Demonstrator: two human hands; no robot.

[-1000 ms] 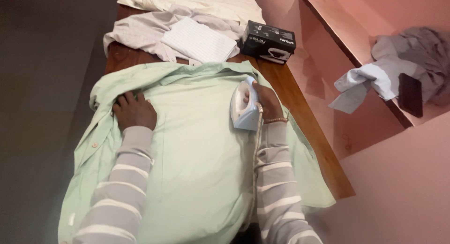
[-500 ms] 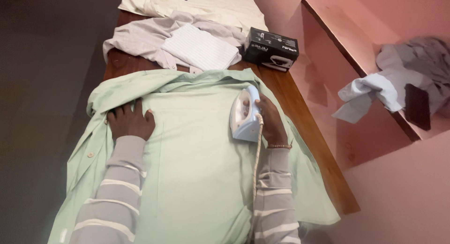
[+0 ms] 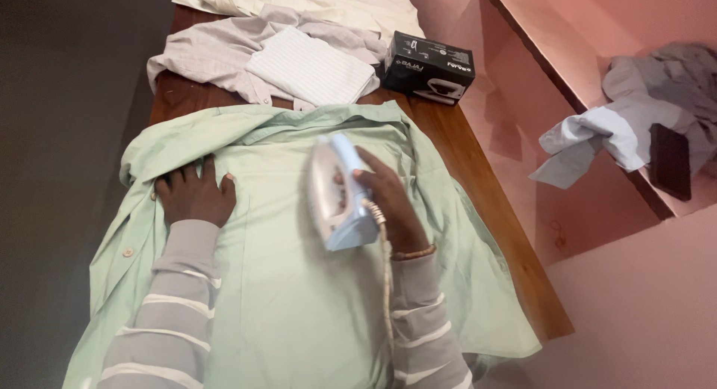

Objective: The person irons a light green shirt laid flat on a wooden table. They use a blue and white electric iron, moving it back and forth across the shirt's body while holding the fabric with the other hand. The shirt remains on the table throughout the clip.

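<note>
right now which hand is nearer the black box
Right. The right hand grips the iron just below the black box; the left hand lies flat on the shirt, far across.

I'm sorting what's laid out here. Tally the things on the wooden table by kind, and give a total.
Shirts and cloths: 4, namely the green shirt, grey shirt, folded white cloth and cream garment.
Irons: 1, the pale blue iron, held in the right hand.
Boxes: 1, the black box.
Total: 6.
The left hand lies flat on the green shirt.
</note>
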